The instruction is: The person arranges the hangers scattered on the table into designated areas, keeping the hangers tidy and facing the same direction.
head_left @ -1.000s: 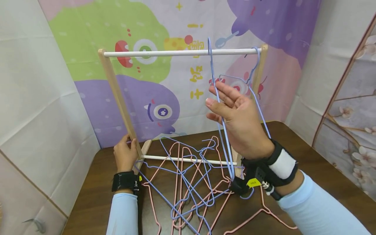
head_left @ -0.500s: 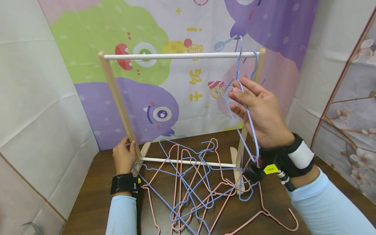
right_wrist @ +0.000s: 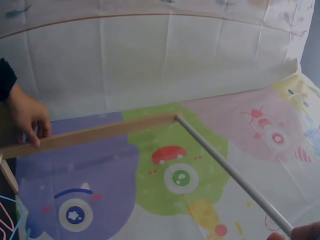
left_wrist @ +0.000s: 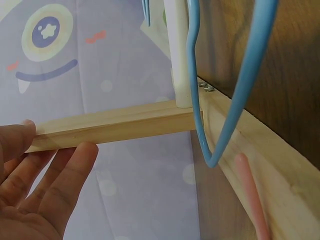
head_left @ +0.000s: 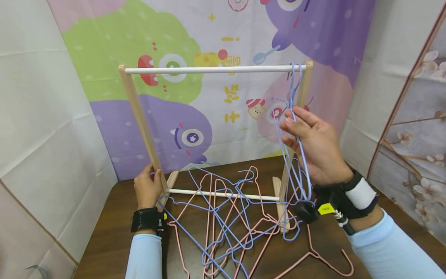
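Note:
My right hand [head_left: 315,145] pinches a blue clothes hanger [head_left: 304,164] just below its neck, thumb against fingers. Its hook sits at the white top rod [head_left: 209,70] of a wooden rack, near the right end. Close beside it another blue hanger [head_left: 299,79] hangs on the rod, partly hidden behind the held one. Low on the rack's left post [head_left: 141,120], my left hand [head_left: 148,188] holds the wood between thumb and fingers, as the left wrist view also shows with the post [left_wrist: 115,122]. Only right fingertips [right_wrist: 305,232] show in the right wrist view.
Blue and pink hangers lie tangled on the brown table, around the rack's lower rod [head_left: 189,192]; a blue hook [head_left: 253,176] rises there. A pink hanger [head_left: 315,254] lies front right. A patterned cloth [head_left: 188,116] hangs behind, with pale panels [head_left: 55,128] at the sides.
My right hand has carried the blue hanger rightward along the rod, then lowered it, so its hook now sits beside the other hanger's. My left hand has stayed on the post.

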`<move>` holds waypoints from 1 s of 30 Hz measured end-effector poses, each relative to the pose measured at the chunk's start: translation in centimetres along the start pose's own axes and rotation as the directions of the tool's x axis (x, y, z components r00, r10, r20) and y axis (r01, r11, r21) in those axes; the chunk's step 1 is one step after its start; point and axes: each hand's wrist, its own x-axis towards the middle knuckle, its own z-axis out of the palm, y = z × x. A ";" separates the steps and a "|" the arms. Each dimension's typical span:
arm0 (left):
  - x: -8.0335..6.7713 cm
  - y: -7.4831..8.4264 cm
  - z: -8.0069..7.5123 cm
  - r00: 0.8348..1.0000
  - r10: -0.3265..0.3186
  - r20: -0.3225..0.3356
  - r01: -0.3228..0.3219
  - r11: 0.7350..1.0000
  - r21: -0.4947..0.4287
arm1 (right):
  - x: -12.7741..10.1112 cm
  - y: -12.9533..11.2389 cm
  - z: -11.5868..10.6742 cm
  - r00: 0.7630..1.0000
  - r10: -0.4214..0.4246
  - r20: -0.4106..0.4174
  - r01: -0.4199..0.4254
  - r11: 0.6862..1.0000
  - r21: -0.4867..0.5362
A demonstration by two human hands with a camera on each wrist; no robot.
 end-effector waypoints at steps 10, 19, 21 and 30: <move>-0.2 0.2 -0.1 1.000 -0.019 0.006 0.019 1.000 0.014 | -0.2 0.4 -0.7 0.999 -0.030 0.015 0.030 0.999 -0.034; -0.2 0.3 -0.2 1.000 -0.018 0.008 0.018 1.000 0.019 | -0.4 -0.4 -0.2 0.997 -0.063 0.051 0.059 0.996 0.067; -0.2 0.4 -0.2 1.000 -0.020 0.007 0.020 1.000 0.016 | -0.5 -0.5 0.1 0.996 -0.073 0.057 0.069 0.995 0.074; -0.4 0.5 -0.3 0.999 -0.032 0.007 0.032 0.999 0.015 | -0.4 -0.8 1.0 0.995 -0.088 0.050 0.085 0.995 0.055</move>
